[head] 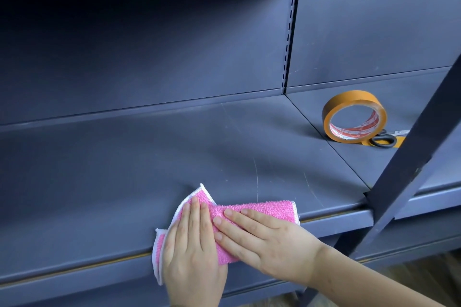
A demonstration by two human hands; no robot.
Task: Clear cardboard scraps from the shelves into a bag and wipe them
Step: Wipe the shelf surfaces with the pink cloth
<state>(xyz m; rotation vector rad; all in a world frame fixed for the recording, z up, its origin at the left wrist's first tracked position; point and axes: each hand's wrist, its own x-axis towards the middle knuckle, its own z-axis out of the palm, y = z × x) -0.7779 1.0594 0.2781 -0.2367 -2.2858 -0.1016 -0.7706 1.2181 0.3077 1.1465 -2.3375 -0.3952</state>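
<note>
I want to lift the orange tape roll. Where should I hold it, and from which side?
Probably pinch the top of the tape roll: it stands on edge, hole facing you, so a thumb fits inside. Come from front-left; a slanted post blocks the right.

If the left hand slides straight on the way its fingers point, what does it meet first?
Past the pink cloth, the dark blue metal shelf looks free ahead of the left hand; probably the upright back panel comes first, though depth is unclear.

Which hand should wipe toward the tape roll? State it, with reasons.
Right, probably: the right hand lies flat on the pink cloth, nearer the tape roll than the left hand.
</note>
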